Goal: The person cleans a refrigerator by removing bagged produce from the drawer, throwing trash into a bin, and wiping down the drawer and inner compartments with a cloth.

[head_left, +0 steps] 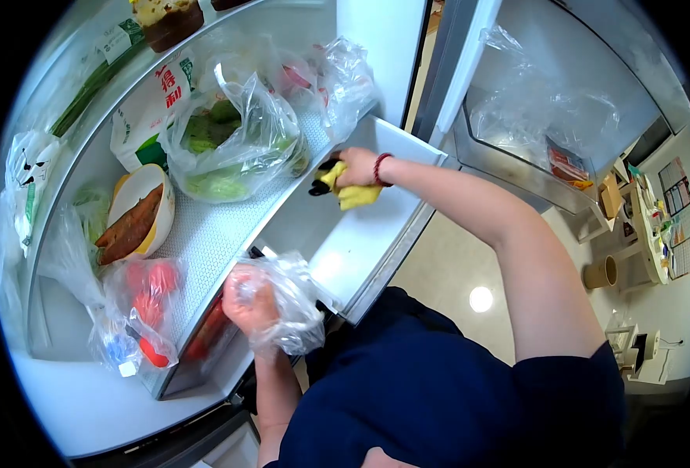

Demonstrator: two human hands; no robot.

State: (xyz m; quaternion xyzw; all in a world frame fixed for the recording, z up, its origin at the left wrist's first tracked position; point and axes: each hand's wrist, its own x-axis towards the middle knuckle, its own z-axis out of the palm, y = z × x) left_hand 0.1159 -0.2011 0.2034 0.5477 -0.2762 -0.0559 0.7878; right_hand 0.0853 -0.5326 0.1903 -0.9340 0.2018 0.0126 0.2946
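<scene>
My right hand [354, 165], with a red bracelet at the wrist, is closed on a yellow cloth [359, 195] inside the pulled-out white drawer [345, 249]. Small black pieces [321, 186] show beside its fingers; what they are I cannot make out. In my left hand [250, 300] is a crumpled clear plastic bag [292, 308], held near the drawer's left front corner. The bag partly covers the fingers.
On the fridge shelf [196, 249] lie a bag of green vegetables [228, 148], a bowl [165, 210] with a sweet potato [130, 226], and a bag of red items [151, 300]. The open door [509, 175] stands at the right, with bags inside.
</scene>
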